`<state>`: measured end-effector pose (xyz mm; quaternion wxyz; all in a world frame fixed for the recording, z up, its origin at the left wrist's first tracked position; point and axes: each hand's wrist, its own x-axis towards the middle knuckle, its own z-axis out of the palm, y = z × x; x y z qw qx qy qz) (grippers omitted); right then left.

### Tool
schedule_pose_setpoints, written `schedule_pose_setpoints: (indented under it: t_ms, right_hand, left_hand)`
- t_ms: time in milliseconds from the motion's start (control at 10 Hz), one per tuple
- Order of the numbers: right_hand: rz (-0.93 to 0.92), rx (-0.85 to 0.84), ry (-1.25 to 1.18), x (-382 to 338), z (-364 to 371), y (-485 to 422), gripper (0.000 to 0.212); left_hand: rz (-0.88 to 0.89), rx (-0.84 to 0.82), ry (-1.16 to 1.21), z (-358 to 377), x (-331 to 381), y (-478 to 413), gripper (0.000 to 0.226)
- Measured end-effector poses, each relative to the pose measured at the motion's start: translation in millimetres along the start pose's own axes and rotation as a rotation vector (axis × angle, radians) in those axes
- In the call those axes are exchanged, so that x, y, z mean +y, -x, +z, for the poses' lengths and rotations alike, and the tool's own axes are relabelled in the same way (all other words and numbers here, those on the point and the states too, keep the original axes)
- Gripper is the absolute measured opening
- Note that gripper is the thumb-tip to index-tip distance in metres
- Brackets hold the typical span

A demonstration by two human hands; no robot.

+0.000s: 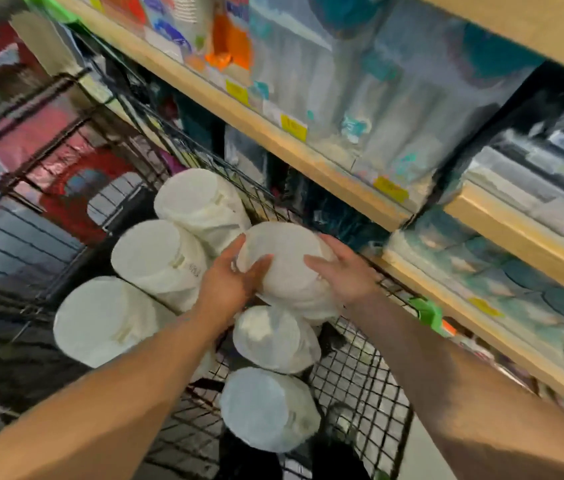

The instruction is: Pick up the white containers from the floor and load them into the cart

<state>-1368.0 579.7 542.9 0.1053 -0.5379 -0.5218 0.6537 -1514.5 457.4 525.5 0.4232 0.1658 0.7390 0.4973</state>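
Clasping from both sides, the left grip (pixel 228 271) and the right grip (pixel 343 268) are grasping the held white container (pixel 284 251), fingers curling round its wall and thumbs lying on its round face. It is hanging above the cart (pixel 360 375), toward the cart's right wall, over another container (pixel 273 337) and apparently touching it, though blur is hiding the contact. Its round flat end is facing up toward the camera, and its long axis is leaning, the body trailing down toward the near side.

Four more containers are lying in the basket: one far (pixel 201 202), one left of the hands (pixel 159 258), one near left (pixel 100 320), one nearest (pixel 266 407), all with ends tilting upward. Stocked shelves (pixel 273 129) are running along the right.

Judging from this, the pile is offering only rounded, leaning surfaces, so a container let go on top is likely to roll, shifting its neighbours or tipping over the close right wall. The smooth sides could also be slipping through a loosening hold.
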Motion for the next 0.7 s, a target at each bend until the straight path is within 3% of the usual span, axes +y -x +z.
schedule_pose_setpoints:
  t_ms: [100,300,500,600,700]
  right_hand:
    - [0.014,0.066,-0.011,-2,10,-17,0.054]
    - [-0.104,0.134,0.129,-6,11,-32,0.052]
    - [-0.100,0.192,0.129,-1,18,-25,0.057]
    - [-0.085,0.197,0.128,-3,17,-11,0.060]
    - [-0.092,0.269,0.094,-1,9,6,0.056]
  left_hand:
    - [-0.038,0.007,-0.082,-1,-4,-24,0.086]
    - [-0.052,-0.024,-0.118,-2,-8,-51,0.097]
    - [0.038,-0.022,-0.259,-1,-9,-49,0.068]
    - [0.188,0.013,-0.517,-3,5,-44,0.061]
    - [0.325,0.024,-0.551,-3,16,-31,0.056]
